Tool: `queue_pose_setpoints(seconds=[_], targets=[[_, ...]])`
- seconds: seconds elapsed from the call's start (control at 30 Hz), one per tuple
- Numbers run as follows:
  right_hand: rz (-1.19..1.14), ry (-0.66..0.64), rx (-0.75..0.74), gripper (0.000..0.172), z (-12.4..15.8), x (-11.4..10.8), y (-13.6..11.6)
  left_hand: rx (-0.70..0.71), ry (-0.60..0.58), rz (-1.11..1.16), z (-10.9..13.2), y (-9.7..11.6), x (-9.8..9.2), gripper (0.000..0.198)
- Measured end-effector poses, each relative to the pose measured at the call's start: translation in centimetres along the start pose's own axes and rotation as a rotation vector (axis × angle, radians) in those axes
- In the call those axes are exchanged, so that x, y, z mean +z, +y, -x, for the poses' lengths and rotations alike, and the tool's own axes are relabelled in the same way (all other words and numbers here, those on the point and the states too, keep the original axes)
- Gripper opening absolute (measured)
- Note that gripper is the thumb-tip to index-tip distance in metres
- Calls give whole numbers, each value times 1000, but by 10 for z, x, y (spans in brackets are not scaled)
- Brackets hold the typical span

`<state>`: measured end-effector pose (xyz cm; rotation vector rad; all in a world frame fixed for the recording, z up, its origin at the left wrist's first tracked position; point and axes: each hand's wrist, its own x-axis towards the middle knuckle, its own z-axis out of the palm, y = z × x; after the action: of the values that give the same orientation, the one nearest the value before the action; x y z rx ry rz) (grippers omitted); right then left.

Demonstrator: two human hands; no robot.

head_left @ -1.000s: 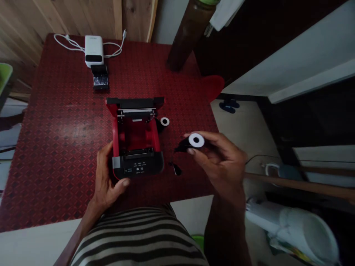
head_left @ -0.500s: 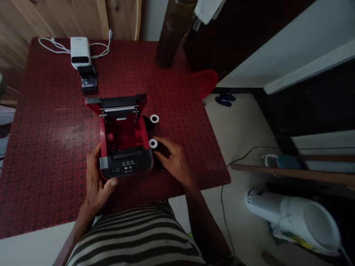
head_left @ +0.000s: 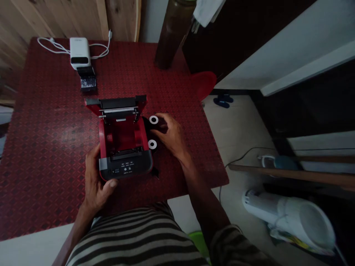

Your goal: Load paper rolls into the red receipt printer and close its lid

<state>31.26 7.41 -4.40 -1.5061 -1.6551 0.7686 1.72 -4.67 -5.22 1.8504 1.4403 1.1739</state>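
A red and black printer [head_left: 123,144] sits on the red table [head_left: 55,122] with its lid [head_left: 115,103] swung open and its red bay bare. My left hand [head_left: 95,181] grips its front left corner, thumb on the front edge. Two dark rolls with white cores lie right of the printer: a far roll [head_left: 153,120] and a near roll [head_left: 152,144]. My right hand [head_left: 170,135] lies over the far roll, fingers curled round its dark side.
At the table's far left stands a white device [head_left: 79,52] with a white cable [head_left: 52,45] and a small black box [head_left: 88,79] before it. A dark post [head_left: 172,33] rises at the far edge. A white appliance [head_left: 291,218] lies on the floor to the right.
My right hand carried a roll from the right, set it beside the printer's front right, then moved back to the far roll. The left hand stayed on the printer.
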Motion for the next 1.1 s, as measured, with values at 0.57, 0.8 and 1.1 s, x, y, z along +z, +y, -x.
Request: queue_pose_setpoints(seconds=[0.57, 0.8, 1.1], targets=[[-51, -426, -422, 26, 31, -63, -120, 10, 2, 18, 3, -2, 3, 89], [713, -466, -440, 30, 10, 18, -140, 38, -8, 65, 1, 0, 3, 90], [799, -546, -325, 34, -7, 39, -139, 43, -5, 31, 2, -3, 5, 93]])
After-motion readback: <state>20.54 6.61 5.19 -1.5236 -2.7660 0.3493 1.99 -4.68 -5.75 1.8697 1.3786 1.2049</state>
